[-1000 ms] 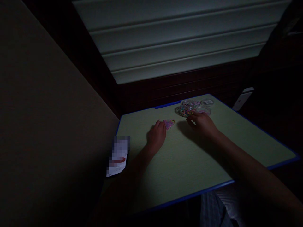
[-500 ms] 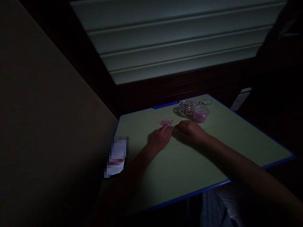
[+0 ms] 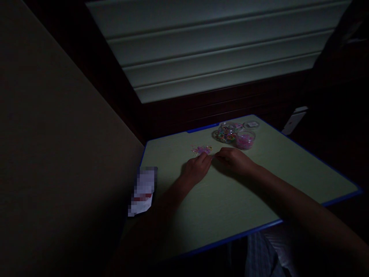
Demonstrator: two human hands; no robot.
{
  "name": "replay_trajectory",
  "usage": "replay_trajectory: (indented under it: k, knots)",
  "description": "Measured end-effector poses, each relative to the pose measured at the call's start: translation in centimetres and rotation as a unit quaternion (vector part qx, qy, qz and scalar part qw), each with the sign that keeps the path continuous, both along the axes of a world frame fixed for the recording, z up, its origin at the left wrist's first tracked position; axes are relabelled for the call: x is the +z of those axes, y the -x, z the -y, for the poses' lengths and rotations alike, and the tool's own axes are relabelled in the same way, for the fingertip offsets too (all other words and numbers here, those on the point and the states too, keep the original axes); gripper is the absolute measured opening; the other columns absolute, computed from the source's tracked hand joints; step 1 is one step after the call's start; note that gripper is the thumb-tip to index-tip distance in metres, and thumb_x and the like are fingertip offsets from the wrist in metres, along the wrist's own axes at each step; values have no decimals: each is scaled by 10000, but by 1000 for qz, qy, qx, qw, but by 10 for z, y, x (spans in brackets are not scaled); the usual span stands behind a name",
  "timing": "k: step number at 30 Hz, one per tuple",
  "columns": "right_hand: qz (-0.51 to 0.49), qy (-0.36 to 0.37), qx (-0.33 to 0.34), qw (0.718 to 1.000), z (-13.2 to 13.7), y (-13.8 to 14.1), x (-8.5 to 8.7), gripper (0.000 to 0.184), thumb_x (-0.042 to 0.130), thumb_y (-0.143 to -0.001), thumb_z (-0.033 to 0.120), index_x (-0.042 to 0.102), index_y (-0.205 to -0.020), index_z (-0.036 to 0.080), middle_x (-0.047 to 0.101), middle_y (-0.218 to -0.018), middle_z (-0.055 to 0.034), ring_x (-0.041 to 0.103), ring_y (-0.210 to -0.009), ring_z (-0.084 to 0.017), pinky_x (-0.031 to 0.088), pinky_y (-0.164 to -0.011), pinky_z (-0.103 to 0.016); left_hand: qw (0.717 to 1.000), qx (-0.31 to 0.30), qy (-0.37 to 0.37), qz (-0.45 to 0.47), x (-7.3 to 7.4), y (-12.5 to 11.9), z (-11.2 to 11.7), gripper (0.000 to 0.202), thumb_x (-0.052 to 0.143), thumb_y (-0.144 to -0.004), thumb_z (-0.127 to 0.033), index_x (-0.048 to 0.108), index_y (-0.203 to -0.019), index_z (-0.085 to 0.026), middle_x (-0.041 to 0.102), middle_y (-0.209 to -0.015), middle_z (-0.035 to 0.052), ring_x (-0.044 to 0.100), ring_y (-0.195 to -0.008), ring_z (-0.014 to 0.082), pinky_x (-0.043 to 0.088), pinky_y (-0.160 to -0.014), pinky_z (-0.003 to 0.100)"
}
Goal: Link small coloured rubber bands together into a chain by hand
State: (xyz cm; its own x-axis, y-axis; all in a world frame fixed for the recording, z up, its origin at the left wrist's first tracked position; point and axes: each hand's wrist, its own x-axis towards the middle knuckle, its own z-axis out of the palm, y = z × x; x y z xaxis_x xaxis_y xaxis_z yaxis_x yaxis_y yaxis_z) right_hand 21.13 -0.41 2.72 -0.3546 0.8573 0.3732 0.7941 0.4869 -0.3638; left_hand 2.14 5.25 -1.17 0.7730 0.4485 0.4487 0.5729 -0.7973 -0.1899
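Observation:
Over the middle of the table, my left hand (image 3: 198, 168) and my right hand (image 3: 235, 159) face each other, fingers pinched. A thin pinkish rubber band (image 3: 213, 156) stretches across the small gap between their fingertips; its exact shape is too small and dim to make out. Just beyond my left fingertips lies a loose pile of pink and coloured rubber bands (image 3: 201, 149). A clear round tub of pink bands (image 3: 245, 140) stands behind my right hand. Beside it is another clear container (image 3: 226, 132) with multicoloured bands.
The pale table (image 3: 230, 200) has a blue rim. A clear lid (image 3: 251, 125) with a label lies near the far corner. At the left edge rests a blurred-out phone-like object (image 3: 142, 190). A wall stands close on the left, and a slatted panel (image 3: 216, 46) rises behind.
Both hands stay close together at the same spot. My left hand has shifted slightly right, and the pinkish band between the fingertips shows a little more clearly.

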Motion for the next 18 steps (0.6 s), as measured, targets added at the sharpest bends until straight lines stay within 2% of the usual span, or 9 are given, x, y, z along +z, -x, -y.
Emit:
replay_trajectory:
  k: [4,8,10,14,18]
  knots:
    - [57,-14,-39,997,-2,-7,3,269,419,-885,218,675,-903,139,648,-809,-81,567,-737,-140,366,-667,-227,998,25,48,-24,5,0,3,306,284,-950,-260,568,-1043,-199,619,-955,66,615,-813,141,456,-655,242]
    - [79,-60,-160,982,-3,-23,10,319,380,-902,252,676,-957,147,665,-923,-109,584,-797,-171,363,-679,-251,997,37,52,-39,7,-1,3,301,281,-946,-239,572,-1009,-192,613,-955,66,607,-834,143,454,-674,242]
    - [77,-74,-235,966,-3,-32,14,337,366,-906,273,670,-982,151,664,-956,-111,588,-787,-177,353,-648,-257,997,38,49,-43,7,-1,2,299,279,-945,-228,569,-1008,-193,612,-965,64,602,-849,144,454,-678,242]
    - [119,-83,-360,921,0,-49,20,339,367,-895,284,679,-914,154,662,-888,-116,574,-721,-192,294,-569,-277,996,51,62,-38,7,-1,2,293,285,-946,-238,568,-1001,-190,611,-994,62,597,-867,138,452,-688,234]
    - [151,-87,-414,894,3,-59,22,333,356,-886,242,669,-870,131,656,-865,-135,566,-698,-192,251,-544,-284,995,73,74,-6,8,-1,1,308,278,-950,-253,571,-1025,-196,606,-1042,54,599,-878,131,456,-698,232]
